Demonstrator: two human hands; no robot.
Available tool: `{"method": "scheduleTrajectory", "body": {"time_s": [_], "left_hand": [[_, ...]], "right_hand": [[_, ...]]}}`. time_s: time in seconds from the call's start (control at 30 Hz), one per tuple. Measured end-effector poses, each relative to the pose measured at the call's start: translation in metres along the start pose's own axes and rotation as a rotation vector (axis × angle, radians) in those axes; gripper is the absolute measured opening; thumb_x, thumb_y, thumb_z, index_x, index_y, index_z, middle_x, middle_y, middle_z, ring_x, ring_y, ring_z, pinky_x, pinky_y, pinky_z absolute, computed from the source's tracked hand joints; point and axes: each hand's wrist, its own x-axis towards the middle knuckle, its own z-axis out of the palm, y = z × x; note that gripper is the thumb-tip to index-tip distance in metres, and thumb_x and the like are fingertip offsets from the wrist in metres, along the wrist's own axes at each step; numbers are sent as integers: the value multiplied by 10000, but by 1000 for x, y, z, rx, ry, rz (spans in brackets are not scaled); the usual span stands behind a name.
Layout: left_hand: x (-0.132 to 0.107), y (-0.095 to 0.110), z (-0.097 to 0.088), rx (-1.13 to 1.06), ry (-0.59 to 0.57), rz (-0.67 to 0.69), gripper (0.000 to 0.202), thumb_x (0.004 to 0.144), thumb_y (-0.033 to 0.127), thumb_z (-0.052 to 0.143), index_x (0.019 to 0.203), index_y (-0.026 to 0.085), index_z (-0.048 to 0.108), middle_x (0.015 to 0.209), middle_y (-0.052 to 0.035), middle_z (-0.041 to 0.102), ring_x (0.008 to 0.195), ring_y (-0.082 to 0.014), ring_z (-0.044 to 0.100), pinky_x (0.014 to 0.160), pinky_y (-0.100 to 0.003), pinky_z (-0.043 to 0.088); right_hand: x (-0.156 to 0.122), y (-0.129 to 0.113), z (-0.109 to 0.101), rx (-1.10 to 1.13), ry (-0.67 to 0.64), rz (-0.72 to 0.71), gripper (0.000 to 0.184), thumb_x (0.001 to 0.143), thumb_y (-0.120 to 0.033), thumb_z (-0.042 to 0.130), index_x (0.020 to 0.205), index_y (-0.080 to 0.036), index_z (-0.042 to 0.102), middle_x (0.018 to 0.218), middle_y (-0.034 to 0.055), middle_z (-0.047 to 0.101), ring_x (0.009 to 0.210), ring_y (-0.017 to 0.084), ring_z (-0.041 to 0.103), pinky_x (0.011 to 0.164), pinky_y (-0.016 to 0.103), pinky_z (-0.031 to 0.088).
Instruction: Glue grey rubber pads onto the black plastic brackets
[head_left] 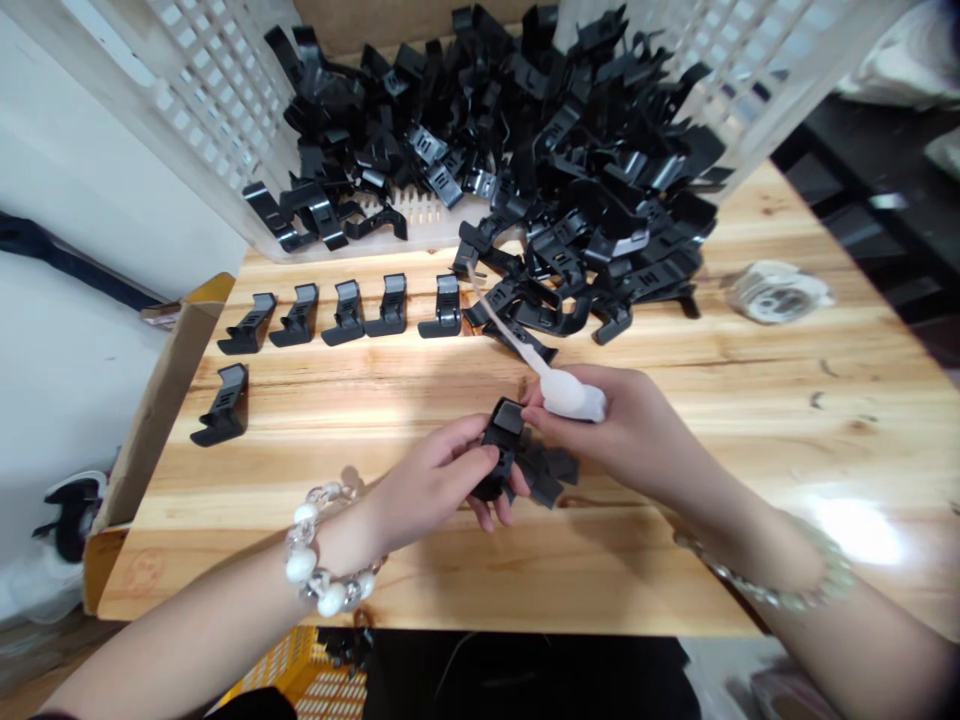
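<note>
My left hand grips a black plastic clip above the middle of the wooden table. My right hand pinches a white soft plastic piece with a long thin tail pointing away from me, and its fingertips meet the top of the clip. A row of several black clips stands on the table beyond my hands, with one more black clip nearer on the left. A large heap of black clips lies in and spills from a white crate.
The white slotted crate lies open at the far side of the table. A roll of white tape sits at the right. A cardboard box edge runs along the left side, and a yellow crate sits below the near edge.
</note>
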Motion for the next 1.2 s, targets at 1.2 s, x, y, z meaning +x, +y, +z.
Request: {"method": "scheduleTrajectory", "body": {"time_s": [1.2], "left_hand": [[1, -3, 1, 31, 13, 19, 170, 949, 315, 500, 994, 154, 533, 868, -67, 684, 640, -133, 663, 545, -239, 536]], "right_hand": [[-3, 5, 13, -233, 63, -132, 107, 830, -268, 657, 760, -209, 601, 696, 4, 640, 634, 154, 571, 557, 261, 405]]}}
